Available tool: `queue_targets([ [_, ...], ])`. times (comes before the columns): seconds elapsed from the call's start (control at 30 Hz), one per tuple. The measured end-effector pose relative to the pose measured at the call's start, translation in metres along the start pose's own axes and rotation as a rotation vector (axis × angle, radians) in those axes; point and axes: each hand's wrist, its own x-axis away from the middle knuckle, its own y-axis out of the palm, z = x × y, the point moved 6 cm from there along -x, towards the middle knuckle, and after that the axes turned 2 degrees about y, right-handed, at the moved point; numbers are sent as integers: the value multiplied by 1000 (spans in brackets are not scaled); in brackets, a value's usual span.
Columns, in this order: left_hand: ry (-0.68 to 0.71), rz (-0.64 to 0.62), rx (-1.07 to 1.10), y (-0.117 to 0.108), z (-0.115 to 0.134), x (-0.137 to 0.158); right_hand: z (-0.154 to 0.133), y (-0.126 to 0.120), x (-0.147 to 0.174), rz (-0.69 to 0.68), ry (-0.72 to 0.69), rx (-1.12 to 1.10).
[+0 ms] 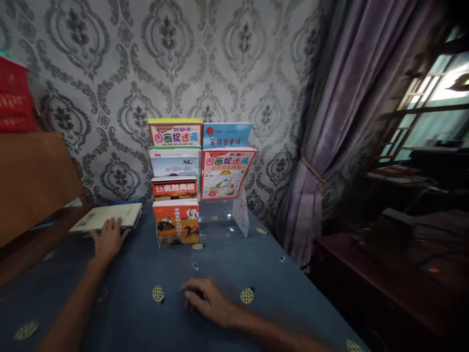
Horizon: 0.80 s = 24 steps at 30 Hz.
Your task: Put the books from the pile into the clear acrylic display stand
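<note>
My left hand (pixel 109 240) reaches to the left side of the table, its fingers spread over the near edge of a cream-coloured book (pixel 110 215). That book lies flat, with a blue edge showing behind it; whether more lies beneath is hard to see. My right hand (pixel 210 300) hovers over or rests on the table in front, fingers loosely bent and nothing visible in them. Beyond it stands a clear acrylic book rack (pixel 241 215). Its left column holds several books, an orange one (pixel 176 224) lowest. On the right are a red-bordered book (pixel 226 173) and a blue book (pixel 227 134).
A blue patterned cloth (pixel 220 259) covers the table. At the left stand a brown cardboard box (pixel 32 181) and a red plastic basket (pixel 14 98). Patterned wallpaper is behind. A purple curtain (pixel 340 122) hangs right, beside a dark red cabinet (pixel 351 259).
</note>
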Motion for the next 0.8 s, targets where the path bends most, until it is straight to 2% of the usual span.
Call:
queue_targets([
  [0.2,11,-64,-66,-12,11,1,-4,1,-1,-26,-3,15],
  [0.6,11,-30,-212,-15,25,-8,-1,3,-4,-71,-44,40],
  [0.8,101,-47,-226,-20,20,2,-1,4,-5,-83,-47,58],
])
